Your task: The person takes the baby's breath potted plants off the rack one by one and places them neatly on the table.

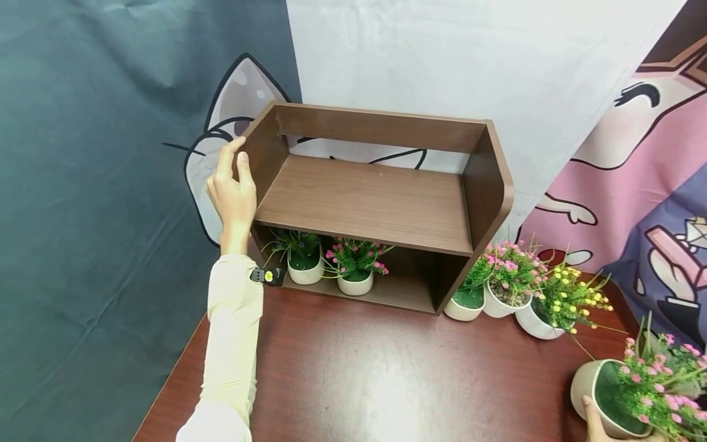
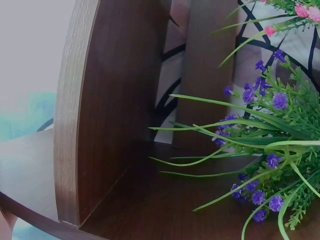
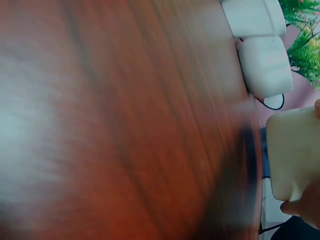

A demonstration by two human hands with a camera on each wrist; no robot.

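Observation:
My left hand is at the left side panel of a brown two-tier wooden shelf, its thumb and index finger extended upward and apart. Whether its fingertips press the panel is hard to tell. At the lower right, my right hand grips a cream pot of pink artificial flowers, tilted to the right. In the right wrist view, fingers hold that pot by its sides. Much of the right hand lies outside the head view.
On the lower tier stand a purple-flowered pot and a pink-flowered pot. Right of the shelf, a green plant pot, a pink one and a yellow one stand on the reddish table. Printed cloth hangs behind.

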